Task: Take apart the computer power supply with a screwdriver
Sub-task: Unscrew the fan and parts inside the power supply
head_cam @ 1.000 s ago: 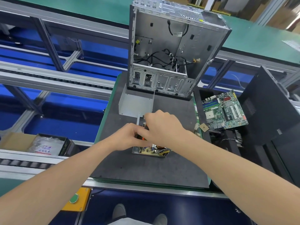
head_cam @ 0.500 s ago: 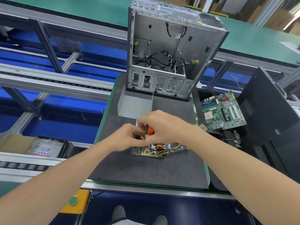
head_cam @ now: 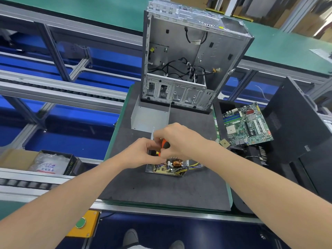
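Unscrewing step judged in hand. Power supply [head_cam: 169, 168] laid open on tabletop [head_cam: 161, 191], beneath hands. Screwdriver [head_cam: 165, 143] clamped in right hand [head_cam: 181, 141] fingers. Left hand [head_cam: 142, 153] fingers curled at shaft; grip cannot be told. Next: tip to be seated square, turned.

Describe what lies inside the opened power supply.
A circuit board with a copper coil sits in the power supply, yellow wires trailing right. The left hand, right hand and screwdriver cover its far part; what lies there cannot be seen.
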